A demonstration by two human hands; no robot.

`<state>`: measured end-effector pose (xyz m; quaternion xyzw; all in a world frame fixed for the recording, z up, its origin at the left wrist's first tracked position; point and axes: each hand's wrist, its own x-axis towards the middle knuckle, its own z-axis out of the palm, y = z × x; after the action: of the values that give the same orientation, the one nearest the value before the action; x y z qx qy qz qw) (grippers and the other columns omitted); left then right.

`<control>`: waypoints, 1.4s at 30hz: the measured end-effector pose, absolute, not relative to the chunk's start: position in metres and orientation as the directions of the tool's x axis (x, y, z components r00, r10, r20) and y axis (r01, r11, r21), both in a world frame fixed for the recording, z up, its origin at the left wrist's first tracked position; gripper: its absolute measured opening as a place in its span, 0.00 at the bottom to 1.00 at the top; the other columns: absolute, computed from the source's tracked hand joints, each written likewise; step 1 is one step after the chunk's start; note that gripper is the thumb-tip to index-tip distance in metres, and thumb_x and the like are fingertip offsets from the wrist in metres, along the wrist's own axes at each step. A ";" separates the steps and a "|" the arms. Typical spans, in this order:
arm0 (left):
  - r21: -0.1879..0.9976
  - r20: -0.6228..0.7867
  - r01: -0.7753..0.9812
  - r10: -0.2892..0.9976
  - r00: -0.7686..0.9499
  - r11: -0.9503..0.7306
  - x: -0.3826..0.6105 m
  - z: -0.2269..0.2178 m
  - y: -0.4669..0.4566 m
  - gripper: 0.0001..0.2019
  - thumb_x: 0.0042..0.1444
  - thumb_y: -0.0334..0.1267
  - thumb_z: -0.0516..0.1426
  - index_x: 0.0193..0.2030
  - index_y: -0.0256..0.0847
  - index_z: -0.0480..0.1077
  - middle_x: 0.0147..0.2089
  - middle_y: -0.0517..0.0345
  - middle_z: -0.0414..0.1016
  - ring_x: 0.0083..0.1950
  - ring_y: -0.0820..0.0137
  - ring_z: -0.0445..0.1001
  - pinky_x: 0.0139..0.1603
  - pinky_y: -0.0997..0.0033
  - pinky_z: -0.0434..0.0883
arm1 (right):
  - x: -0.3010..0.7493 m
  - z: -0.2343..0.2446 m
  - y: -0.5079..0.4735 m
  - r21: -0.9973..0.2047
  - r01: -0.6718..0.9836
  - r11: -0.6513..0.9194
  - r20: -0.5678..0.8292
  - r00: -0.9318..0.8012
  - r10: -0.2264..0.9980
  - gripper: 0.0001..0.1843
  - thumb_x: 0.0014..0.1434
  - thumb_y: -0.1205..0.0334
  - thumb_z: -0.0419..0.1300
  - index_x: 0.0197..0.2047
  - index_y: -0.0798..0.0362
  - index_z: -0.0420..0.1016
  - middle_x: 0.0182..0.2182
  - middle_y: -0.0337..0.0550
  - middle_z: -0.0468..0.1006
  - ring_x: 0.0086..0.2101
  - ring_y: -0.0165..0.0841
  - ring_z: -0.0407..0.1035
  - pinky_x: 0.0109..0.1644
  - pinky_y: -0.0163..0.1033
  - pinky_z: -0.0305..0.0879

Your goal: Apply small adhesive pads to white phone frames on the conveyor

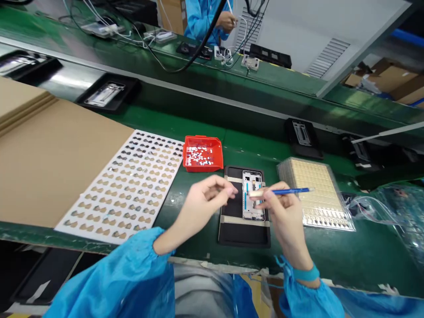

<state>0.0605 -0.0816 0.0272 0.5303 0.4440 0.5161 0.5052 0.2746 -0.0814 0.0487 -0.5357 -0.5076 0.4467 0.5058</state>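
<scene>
My right hand (286, 216) grips a slim blue pen-like tool (288, 191) with a cream-coloured end, which points left over a phone frame (254, 210). The silver frame carries blue strips and lies in a black foam tray (243, 234) crossed by pale tape bands. My left hand (202, 203) hovers just left of the frame, thumb and forefinger pinched together; anything between them is too small to make out. Behind it stands a red bin (203, 168) holding many small white pieces. A white sheet (99, 198) with rows of tan and dark bow-shaped parts lies to the left.
Stacked clear trays (318, 190) of cream parts stand at right, beside a bubble-wrap bag (397, 216). Brown cardboard (59, 163) covers the left side. Black trays with phone frames (105, 94) line the conveyor behind. Across the bench, a co-worker's hand (228, 21) shows.
</scene>
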 end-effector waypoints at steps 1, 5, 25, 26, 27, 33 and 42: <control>0.968 0.232 0.088 0.972 0.039 -0.234 0.052 0.027 -0.071 0.05 0.67 0.38 0.61 0.39 0.43 0.78 0.40 0.56 0.85 0.40 0.66 0.84 0.42 0.68 0.80 | 0.282 0.045 -0.071 -0.993 0.114 0.030 0.042 0.107 0.993 0.25 0.58 0.38 0.78 0.35 0.48 0.76 0.30 0.40 0.86 0.30 0.39 0.86 0.31 0.38 0.85; 0.513 0.584 0.669 0.790 0.188 -0.538 0.012 0.012 -0.017 0.10 0.73 0.34 0.54 0.43 0.42 0.78 0.44 0.49 0.84 0.47 0.58 0.81 0.51 0.57 0.78 | 0.307 0.025 -0.028 -0.931 0.356 0.078 0.140 0.150 0.979 0.27 0.56 0.36 0.76 0.41 0.48 0.75 0.32 0.42 0.86 0.35 0.44 0.87 0.40 0.47 0.86; 0.149 0.581 0.881 0.761 0.290 -0.449 -0.012 -0.007 0.007 0.17 0.77 0.44 0.55 0.34 0.45 0.74 0.34 0.50 0.82 0.41 0.53 0.78 0.42 0.54 0.70 | 0.317 0.012 -0.002 -0.312 0.939 0.141 0.157 -0.096 0.983 0.05 0.70 0.59 0.65 0.42 0.50 0.80 0.35 0.48 0.90 0.36 0.47 0.87 0.38 0.44 0.76; 0.156 0.580 0.881 0.763 0.285 -0.447 -0.012 -0.008 0.006 0.17 0.77 0.43 0.55 0.34 0.45 0.74 0.34 0.50 0.82 0.42 0.52 0.78 0.42 0.54 0.70 | 0.318 0.013 -0.001 -0.304 0.941 0.147 0.152 -0.104 0.983 0.05 0.71 0.58 0.65 0.43 0.50 0.80 0.36 0.48 0.90 0.36 0.47 0.86 0.37 0.43 0.75; 0.165 0.577 0.880 0.767 0.280 -0.445 -0.012 -0.008 0.005 0.17 0.76 0.43 0.55 0.34 0.45 0.74 0.35 0.50 0.82 0.42 0.52 0.78 0.42 0.54 0.70 | 0.318 0.013 0.000 -0.293 0.944 0.151 0.145 -0.112 0.983 0.06 0.71 0.58 0.65 0.43 0.50 0.80 0.36 0.48 0.90 0.36 0.47 0.86 0.37 0.43 0.75; 0.175 0.576 0.883 0.773 0.266 -0.435 -0.012 -0.012 0.005 0.14 0.76 0.42 0.54 0.38 0.46 0.76 0.38 0.50 0.83 0.43 0.53 0.78 0.45 0.53 0.71 | 0.310 0.017 0.001 -0.139 0.983 0.122 0.060 -0.114 0.992 0.07 0.73 0.57 0.64 0.47 0.51 0.80 0.37 0.52 0.90 0.38 0.50 0.85 0.37 0.44 0.71; 0.177 0.648 0.867 0.718 0.254 -0.467 -0.010 0.001 -0.003 0.13 0.76 0.37 0.54 0.43 0.44 0.79 0.41 0.50 0.85 0.42 0.55 0.77 0.43 0.55 0.71 | 0.288 0.016 -0.012 -0.053 0.987 0.149 -0.005 -0.150 0.989 0.09 0.75 0.60 0.61 0.55 0.53 0.76 0.33 0.56 0.88 0.35 0.50 0.85 0.37 0.43 0.73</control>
<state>-0.0104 -0.0028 0.0014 0.7843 0.5050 0.3437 -0.1083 0.2877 -0.0115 0.0164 -0.6518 -0.7580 0.0217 0.0155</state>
